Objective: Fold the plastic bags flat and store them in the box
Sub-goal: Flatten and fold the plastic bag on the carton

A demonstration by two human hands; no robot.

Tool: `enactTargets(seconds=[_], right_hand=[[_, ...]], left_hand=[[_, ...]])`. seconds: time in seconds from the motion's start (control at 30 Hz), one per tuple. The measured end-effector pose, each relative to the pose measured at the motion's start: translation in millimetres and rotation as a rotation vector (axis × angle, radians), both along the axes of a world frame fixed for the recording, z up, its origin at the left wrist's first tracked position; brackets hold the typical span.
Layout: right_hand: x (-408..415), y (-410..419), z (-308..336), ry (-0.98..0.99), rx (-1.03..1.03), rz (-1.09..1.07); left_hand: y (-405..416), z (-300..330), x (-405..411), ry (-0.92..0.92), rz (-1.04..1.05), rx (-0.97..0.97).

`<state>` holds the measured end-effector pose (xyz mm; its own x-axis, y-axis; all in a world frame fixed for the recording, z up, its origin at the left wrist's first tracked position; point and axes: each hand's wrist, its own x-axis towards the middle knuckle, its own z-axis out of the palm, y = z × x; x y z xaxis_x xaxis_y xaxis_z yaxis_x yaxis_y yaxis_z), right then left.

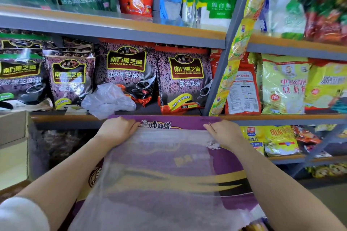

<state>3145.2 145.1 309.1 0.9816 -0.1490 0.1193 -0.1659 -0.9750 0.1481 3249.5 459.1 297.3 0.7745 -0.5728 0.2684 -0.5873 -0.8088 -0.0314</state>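
Note:
A translucent white plastic bag [159,180] lies spread flat on top of a purple carton [234,159] in front of me. My left hand [117,129] grips the bag's far left corner. At the far right corner, my right hand [223,132] pinches the bunched edge of the bag. Both hands sit near the carton's far edge. A second, crumpled clear plastic bag [108,100] rests on the shelf just beyond, above my left hand.
Grey metal shelves [131,32] packed with black sesame packets [185,78] and yellow food bags [283,84] stand right behind the carton. A tan cardboard box [13,137] sits at the left. A strip of yellow sachets [238,43] hangs down the shelf post.

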Motion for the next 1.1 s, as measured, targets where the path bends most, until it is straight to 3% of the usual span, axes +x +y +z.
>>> enactTargets(seconds=[0.17,0.23,0.33,0.4,0.47,0.63,0.9,1.0,1.1], right_hand=[[1.5,-0.6,0.5,-0.036,-0.07,-0.11],[6.2,13.2,2.2,-0.102,-0.11,-0.118],[13.0,64.5,-0.6,-0.171,0.111,0.08],[12.7,104.1,-6.3,-0.09,0.287,0.266],[9.8,126.4,-17.3,0.044,0.303,0.341],[0.7,82.8,-29.0,0.201,0.244,0.133],[-30.8,12.1,-25.3,0.204,0.28,-0.226],[-35.5,13.9,-25.0,0.126,0.293,-0.371],[-55.9,44.8,-17.3,-0.104,0.337,-0.197]], left_hand=[[-1.9,5.9,-1.1,0.099,0.067,0.075],[-6.2,9.4,-7.2,0.016,0.095,0.14],[-23.6,8.5,-36.9,0.015,0.048,-0.021],[-33.3,-5.4,-60.0,0.15,0.017,-0.057],[-29.5,-20.5,-68.2,0.253,0.058,-0.05],[-5.3,-19.0,-60.8,0.331,0.155,0.012],[8.4,-10.0,-64.1,0.364,0.2,0.091],[14.7,-6.4,-65.3,0.346,0.186,0.071],[16.8,-2.2,-75.0,0.24,0.04,0.008]])
